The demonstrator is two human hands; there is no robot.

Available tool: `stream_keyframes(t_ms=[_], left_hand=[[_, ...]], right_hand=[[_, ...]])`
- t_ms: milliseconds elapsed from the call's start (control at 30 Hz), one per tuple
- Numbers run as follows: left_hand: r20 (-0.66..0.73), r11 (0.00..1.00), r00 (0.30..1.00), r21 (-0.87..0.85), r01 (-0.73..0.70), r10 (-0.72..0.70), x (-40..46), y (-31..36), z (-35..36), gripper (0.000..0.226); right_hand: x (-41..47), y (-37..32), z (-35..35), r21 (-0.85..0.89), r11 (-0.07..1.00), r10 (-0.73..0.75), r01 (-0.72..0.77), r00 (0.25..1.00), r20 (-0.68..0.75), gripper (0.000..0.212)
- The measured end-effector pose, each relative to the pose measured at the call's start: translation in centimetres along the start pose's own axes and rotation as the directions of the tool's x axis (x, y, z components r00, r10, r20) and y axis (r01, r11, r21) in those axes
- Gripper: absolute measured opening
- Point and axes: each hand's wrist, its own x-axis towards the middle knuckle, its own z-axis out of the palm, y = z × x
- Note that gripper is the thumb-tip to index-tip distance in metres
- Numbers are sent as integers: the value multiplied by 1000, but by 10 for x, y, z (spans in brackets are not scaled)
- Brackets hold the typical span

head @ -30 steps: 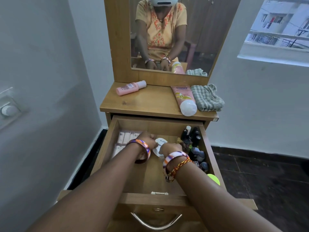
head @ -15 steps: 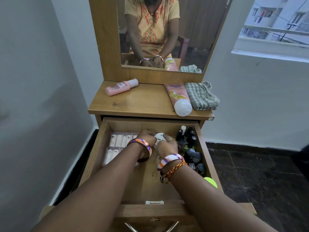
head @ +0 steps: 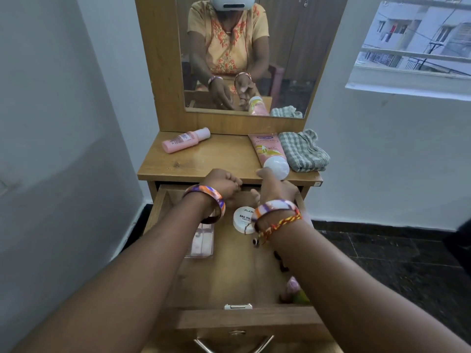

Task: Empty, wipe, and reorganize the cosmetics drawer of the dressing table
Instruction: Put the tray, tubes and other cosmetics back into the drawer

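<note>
Dressing table [head: 204,161], light wood. Drawer [head: 229,271] pulled out below its top, pale wooden floor largely bare. Round white nail-polish-remover tub [head: 242,220] lying toward drawer's back. Left hand [head: 221,186] curled, contents not discernible. Right hand [head: 276,189] fingers loose, grasp unclear.

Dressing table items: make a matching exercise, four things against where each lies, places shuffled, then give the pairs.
Things:
1. pink bottle
2. pink tube
3. checked cloth
4. white nail polish remover tub

Places:
A. in the open drawer, between the wrists
B. tabletop, far right
C. tabletop, left, on its side
D. tabletop, beside the cloth, white cap towards the drawer

Pairs: 1-C, 2-D, 3-B, 4-A
</note>
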Motion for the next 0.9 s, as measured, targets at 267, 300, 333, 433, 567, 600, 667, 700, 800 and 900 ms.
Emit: stream_keyframes(t_ms=[267, 300, 333, 433, 567, 600, 667, 700, 800, 900], left_hand=[[-34, 987, 994, 124, -98, 103, -18, 6, -8, 19], [-36, 980, 991, 157, -122, 130, -19, 6, -9, 17], [-39, 967, 986, 203, -152, 163, -21, 6, -11, 14], [-95, 890, 945, 377, -257, 313, -25, 10, -17, 22], [-83, 713, 854, 595, -370, 513, -41, 28, -23, 72], [-46, 660, 839, 641, -392, 542, -45, 32, -24, 83], [33, 560, 830, 723, -404, 557, -53, 40, -27, 95], [80, 519, 834, 749, -411, 545, -56, 41, -28, 97], [208, 559, 891, 714, -421, 404, -67, 39, -27, 87], [289, 571, 926, 729, -377, 243, -72, 26, -26, 68]], right_hand=[[13, -25, 10, 53, 997, -54, 61, 991, -125, 54], [14, -26, 8, 45, 997, -62, 68, 991, -117, 48], [13, -27, 5, 29, 996, -78, 81, 991, -109, 44], [6, -32, -7, -74, 987, -146, 141, 986, -73, 32], [-17, -48, -22, -199, 919, -345, 339, 938, 2, 23], [-23, -52, -25, -219, 892, -399, 395, 916, 28, 25], [-32, -55, -31, -245, 840, -480, 484, 874, 80, 28], [-34, -56, -33, -272, 824, -486, 498, 867, 112, 26], [-42, -50, -38, -364, 835, -358, 412, 910, 209, 11], [-40, -31, -42, -496, 808, -178, 317, 935, 307, 17]])
